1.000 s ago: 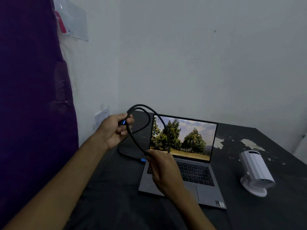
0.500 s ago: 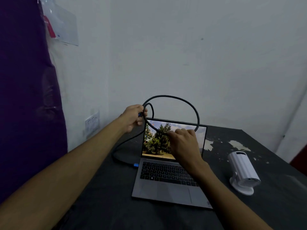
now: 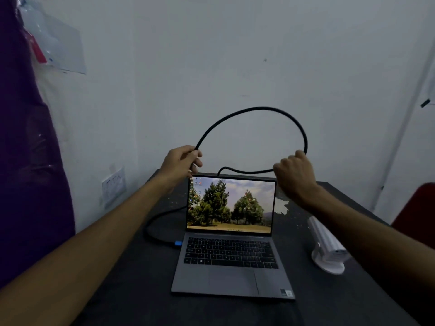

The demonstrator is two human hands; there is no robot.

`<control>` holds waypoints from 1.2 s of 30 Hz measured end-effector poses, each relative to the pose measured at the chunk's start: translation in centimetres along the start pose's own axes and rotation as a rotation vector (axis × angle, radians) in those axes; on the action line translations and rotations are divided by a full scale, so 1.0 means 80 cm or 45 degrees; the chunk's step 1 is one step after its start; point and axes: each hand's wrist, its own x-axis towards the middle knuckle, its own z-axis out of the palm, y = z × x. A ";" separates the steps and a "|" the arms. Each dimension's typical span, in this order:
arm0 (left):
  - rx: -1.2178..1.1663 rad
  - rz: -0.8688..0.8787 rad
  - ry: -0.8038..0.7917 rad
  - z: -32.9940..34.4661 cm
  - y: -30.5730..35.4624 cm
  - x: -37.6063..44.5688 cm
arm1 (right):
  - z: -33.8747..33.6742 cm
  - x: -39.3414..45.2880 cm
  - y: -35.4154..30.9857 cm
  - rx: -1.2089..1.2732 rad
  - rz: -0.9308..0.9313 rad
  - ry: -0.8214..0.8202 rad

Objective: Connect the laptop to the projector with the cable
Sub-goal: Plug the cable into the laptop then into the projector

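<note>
An open grey laptop (image 3: 231, 262) sits mid-table, its screen showing trees. A black cable (image 3: 254, 110) arches above the screen between my two hands. My left hand (image 3: 181, 162) grips it left of the lid's top corner. My right hand (image 3: 294, 172) grips it above the lid's right corner. The cable's blue plug (image 3: 178, 243) sits at the laptop's left side, with a loop lying on the table behind it. The white projector (image 3: 326, 243) lies to the right of the laptop, partly hidden by my right forearm.
The dark table (image 3: 141, 290) stands in a corner of white walls. A purple curtain (image 3: 28, 161) hangs on the left, with a wall socket (image 3: 114, 187) beside it. Something red (image 3: 416, 208) stands at the table's right edge.
My hands have moved apart and the cable loop has widened into a tall arch. My right hand went right and up, past the screen's corner. The view has shifted right.
</note>
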 end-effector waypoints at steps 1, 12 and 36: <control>-0.030 0.041 -0.036 -0.004 0.003 -0.003 | 0.001 0.007 0.015 -0.041 0.014 0.007; -0.393 -0.104 -0.123 0.022 -0.012 -0.031 | 0.058 0.007 0.079 -0.167 0.017 -0.142; -1.109 -0.597 -0.126 0.089 -0.070 -0.093 | 0.131 -0.051 0.058 1.132 0.051 -0.494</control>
